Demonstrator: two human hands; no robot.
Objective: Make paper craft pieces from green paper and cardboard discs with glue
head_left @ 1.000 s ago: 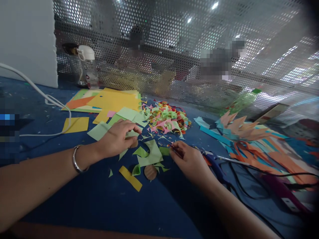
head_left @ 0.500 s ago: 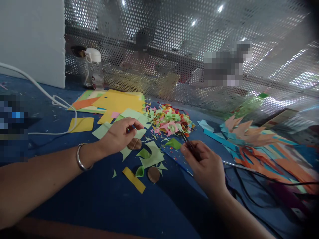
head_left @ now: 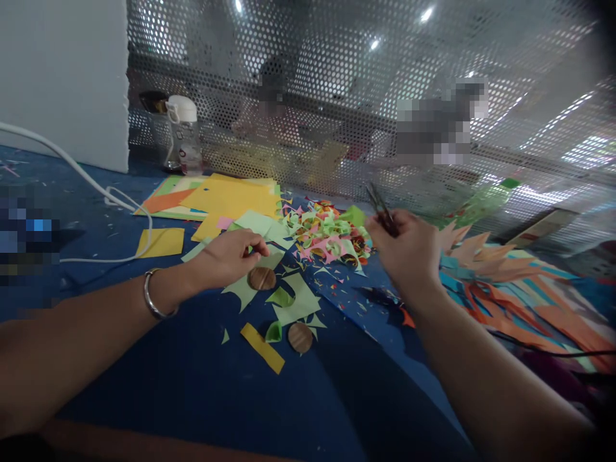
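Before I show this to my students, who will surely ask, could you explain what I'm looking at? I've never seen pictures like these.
There is no machine here: you see a person's two bare hands. Every picture comes from one camera worn on that person's head, looking forward and down.

The right hand has a slim dark tool in its grip; I can't tell exactly what kind. The left hand is near a brown disc, its fingers curled; whether they hold anything is unclear.

On the blue table lie a second disc, a yellow strip, a heap of colored paper scraps, and yellow sheets. Orange and blue paper cuttings lie to the right.
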